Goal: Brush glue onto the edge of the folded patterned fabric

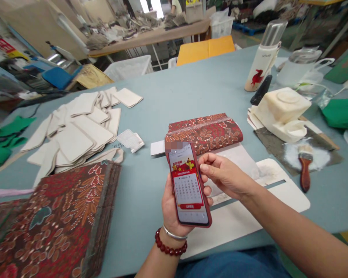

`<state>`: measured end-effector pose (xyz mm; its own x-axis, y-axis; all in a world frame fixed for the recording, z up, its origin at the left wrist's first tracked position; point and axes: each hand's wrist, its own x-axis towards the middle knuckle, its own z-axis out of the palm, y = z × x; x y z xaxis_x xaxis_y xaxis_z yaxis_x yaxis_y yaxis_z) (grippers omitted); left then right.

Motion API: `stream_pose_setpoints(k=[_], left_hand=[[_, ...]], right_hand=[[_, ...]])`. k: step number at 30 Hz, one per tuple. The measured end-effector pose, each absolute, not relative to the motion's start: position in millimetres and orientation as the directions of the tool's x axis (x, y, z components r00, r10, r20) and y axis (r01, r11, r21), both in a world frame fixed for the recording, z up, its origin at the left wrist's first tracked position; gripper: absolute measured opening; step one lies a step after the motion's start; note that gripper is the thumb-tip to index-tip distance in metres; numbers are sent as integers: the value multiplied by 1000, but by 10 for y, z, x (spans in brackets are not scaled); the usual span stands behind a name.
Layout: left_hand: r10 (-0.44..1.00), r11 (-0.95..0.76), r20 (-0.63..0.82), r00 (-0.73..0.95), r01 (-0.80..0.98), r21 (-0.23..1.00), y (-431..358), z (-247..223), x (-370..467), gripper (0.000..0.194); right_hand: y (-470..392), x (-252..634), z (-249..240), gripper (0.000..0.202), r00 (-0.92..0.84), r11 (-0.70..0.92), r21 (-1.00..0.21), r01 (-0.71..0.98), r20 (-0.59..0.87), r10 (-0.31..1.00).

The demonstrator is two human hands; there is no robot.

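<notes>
A smartphone (188,185) in a red case lies tilted in my left hand (174,212), whose fingers wrap round its right edge. Its lit screen shows a red banner above a calendar. My right hand (223,173) is beside the phone's upper right edge, thumb and forefinger pressed together; anything between them is too small to make out. Just beyond the phone lies a folded piece of patterned red-brown fabric (205,133). Under my right hand and forearm are white boards (234,220) and a thin pale sheet (242,158).
White cut pieces (75,135) are heaped at the left, behind stacked patterned fabric (55,220). At the right are a brush (305,166) on white paste, a cream plastic container (281,110), a bottle (262,61) and a clear jug (298,67).
</notes>
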<state>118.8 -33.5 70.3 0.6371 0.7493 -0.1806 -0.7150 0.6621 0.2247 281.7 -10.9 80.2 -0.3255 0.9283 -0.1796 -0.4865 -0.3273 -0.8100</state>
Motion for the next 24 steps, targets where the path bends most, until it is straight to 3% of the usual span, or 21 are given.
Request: stream_pose_setpoints(k=[14, 24], left_hand=[[772, 635, -247, 585, -709, 306, -401, 743, 1245, 69], [778, 629, -292, 557, -699, 340, -403, 737, 1258, 75]], right_hand=[[-1, 2951, 632, 47, -572, -517, -667, -536, -163, 804], [72, 2944, 558, 49, -594, -523, -659, -541, -141, 792]])
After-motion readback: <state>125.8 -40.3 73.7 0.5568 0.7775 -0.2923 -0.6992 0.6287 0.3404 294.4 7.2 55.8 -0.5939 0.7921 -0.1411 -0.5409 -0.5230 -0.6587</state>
